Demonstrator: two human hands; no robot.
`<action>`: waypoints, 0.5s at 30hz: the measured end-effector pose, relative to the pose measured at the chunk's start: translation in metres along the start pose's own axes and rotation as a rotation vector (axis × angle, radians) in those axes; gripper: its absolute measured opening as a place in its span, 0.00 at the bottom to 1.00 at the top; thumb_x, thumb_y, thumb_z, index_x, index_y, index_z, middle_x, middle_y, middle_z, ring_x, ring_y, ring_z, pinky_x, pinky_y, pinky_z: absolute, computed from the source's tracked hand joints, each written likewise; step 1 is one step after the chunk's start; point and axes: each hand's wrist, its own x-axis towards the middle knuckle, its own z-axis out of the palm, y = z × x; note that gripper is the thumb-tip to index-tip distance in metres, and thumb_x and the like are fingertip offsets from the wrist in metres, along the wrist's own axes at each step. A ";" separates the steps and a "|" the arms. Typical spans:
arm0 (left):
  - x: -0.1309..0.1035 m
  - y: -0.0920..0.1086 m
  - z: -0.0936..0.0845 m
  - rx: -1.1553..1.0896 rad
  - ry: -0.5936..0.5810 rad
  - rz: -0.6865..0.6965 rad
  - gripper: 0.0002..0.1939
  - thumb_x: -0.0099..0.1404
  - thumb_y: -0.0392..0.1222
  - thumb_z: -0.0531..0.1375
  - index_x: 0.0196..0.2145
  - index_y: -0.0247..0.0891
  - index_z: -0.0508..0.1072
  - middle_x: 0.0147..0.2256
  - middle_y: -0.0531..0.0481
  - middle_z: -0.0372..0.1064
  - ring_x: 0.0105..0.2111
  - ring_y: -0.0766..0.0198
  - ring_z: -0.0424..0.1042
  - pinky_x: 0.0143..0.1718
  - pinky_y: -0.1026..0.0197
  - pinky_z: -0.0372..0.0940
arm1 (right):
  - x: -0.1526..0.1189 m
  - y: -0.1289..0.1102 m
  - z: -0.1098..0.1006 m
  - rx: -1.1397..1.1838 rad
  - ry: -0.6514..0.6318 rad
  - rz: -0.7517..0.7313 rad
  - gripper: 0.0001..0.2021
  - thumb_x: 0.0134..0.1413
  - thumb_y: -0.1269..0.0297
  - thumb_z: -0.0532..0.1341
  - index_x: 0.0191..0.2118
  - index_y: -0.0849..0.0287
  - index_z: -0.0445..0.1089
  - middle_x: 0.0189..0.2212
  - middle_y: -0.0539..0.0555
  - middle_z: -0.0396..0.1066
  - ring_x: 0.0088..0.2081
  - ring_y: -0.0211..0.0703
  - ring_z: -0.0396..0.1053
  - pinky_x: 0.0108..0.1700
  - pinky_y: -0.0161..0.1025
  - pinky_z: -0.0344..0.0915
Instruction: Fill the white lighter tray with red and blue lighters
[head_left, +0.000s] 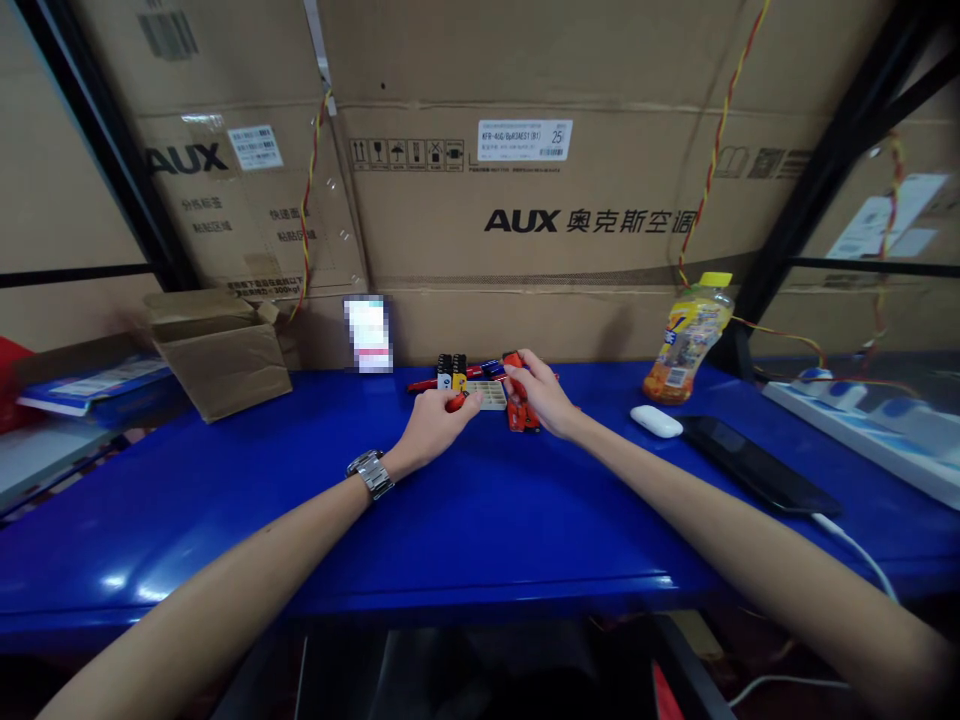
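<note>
On the blue table (pixel 480 520), my left hand (pixel 436 428) pinches a small red piece (pixel 456 402), its exact shape unclear. Fingers of my right hand (pixel 541 392) are closed around the upper part of a red object (pixel 513 362). Below those fingers lies another red piece (pixel 523 415) with dark parts. A pale compartment tray (pixel 491 395) sits between my hands. Behind my left hand stand a grey-white item (pixel 444 380) and a yellow item (pixel 459 378), both with black tops. Red and blue pen-like items (pixel 480 371) lie behind the tray.
A lit phone (pixel 368 335) leans at the back, right of an open cardboard box (pixel 221 355). On the right are a yellow-capped bottle (pixel 686 340), a white earphone case (pixel 656 421), a black device (pixel 757 465) with a white cable, and a power strip (pixel 870 435). Large cartons (pixel 585 290) stand behind.
</note>
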 end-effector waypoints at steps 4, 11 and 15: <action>-0.001 0.001 0.000 0.076 -0.016 0.036 0.22 0.59 0.52 0.55 0.16 0.39 0.55 0.16 0.56 0.49 0.19 0.70 0.49 0.21 0.62 0.44 | -0.006 -0.002 -0.001 -0.039 0.056 0.078 0.22 0.52 0.44 0.56 0.20 0.57 0.58 0.10 0.43 0.49 0.13 0.30 0.46 0.17 0.33 0.44; -0.001 0.000 0.002 0.128 -0.014 0.069 0.19 0.58 0.48 0.56 0.16 0.39 0.53 0.17 0.57 0.49 0.20 0.70 0.49 0.22 0.62 0.44 | -0.010 -0.006 -0.001 -0.079 0.135 0.159 0.23 0.47 0.46 0.60 0.15 0.54 0.53 0.06 0.42 0.45 0.10 0.29 0.43 0.14 0.33 0.41; 0.000 0.000 0.002 0.147 0.014 0.085 0.17 0.57 0.45 0.56 0.17 0.39 0.54 0.17 0.57 0.51 0.20 0.69 0.50 0.22 0.62 0.45 | -0.010 -0.001 0.001 -0.064 0.174 0.091 0.20 0.44 0.55 0.61 0.16 0.54 0.50 0.07 0.41 0.45 0.10 0.28 0.44 0.12 0.32 0.42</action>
